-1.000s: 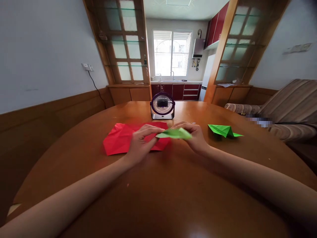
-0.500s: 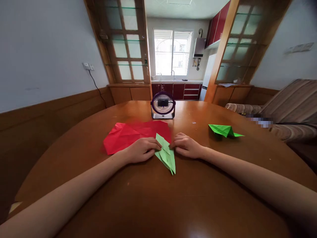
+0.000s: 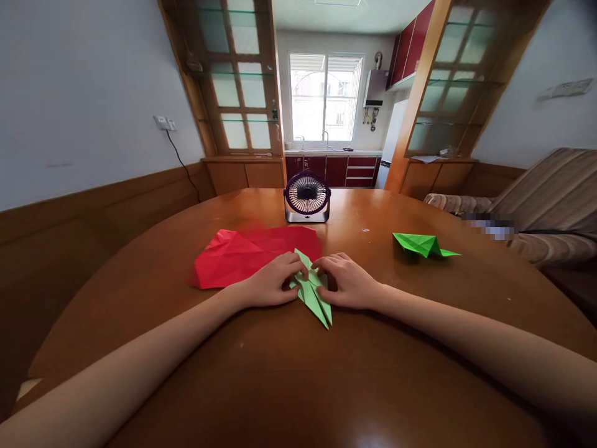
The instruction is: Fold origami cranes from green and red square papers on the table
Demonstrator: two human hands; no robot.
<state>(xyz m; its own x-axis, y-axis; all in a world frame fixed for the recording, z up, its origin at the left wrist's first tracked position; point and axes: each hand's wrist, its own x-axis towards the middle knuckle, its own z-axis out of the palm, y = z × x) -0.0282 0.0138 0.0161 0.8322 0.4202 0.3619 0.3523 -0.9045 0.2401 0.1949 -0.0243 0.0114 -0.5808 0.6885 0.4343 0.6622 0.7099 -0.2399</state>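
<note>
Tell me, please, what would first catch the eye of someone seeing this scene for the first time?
Most striking is the light green folded paper lying flat near the middle of the wooden table, pressed from both sides by the left hand and the right hand. Just behind the left hand lies a creased red sheet. A small round fan stands further back, and a bright green folded shape sits off to the right.

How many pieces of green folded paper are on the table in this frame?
2. One light green folded piece lies flat between the left hand and right hand, fingertips pressing it. A brighter green folded piece sits apart on the table's right side.
</note>
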